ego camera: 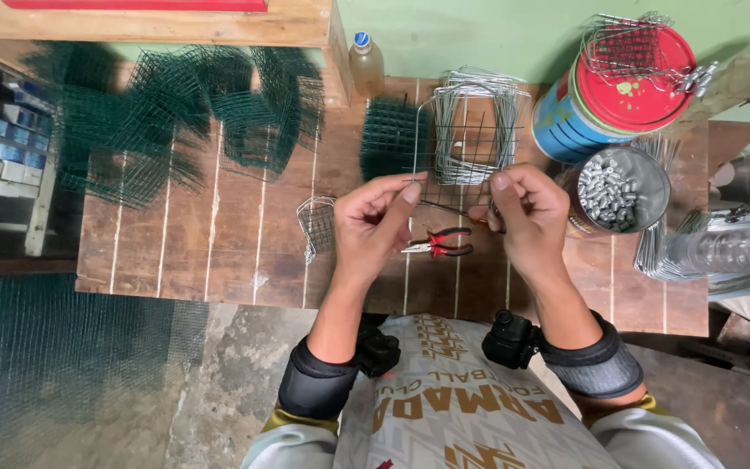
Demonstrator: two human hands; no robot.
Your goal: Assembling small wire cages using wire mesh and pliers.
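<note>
My left hand (373,221) and right hand (527,213) pinched the mesh panel (453,143) over the counter (219,252); its wire ends could have pricked my fingers, I judged.

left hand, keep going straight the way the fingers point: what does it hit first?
Likely the wire mesh panel that the left hand already pinches at its lower edge; beyond that, the right hand. Depth is unclear from above.

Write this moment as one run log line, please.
left hand: holds wire mesh piece | right hand: grips same mesh | pliers: lying on wooden table
</note>
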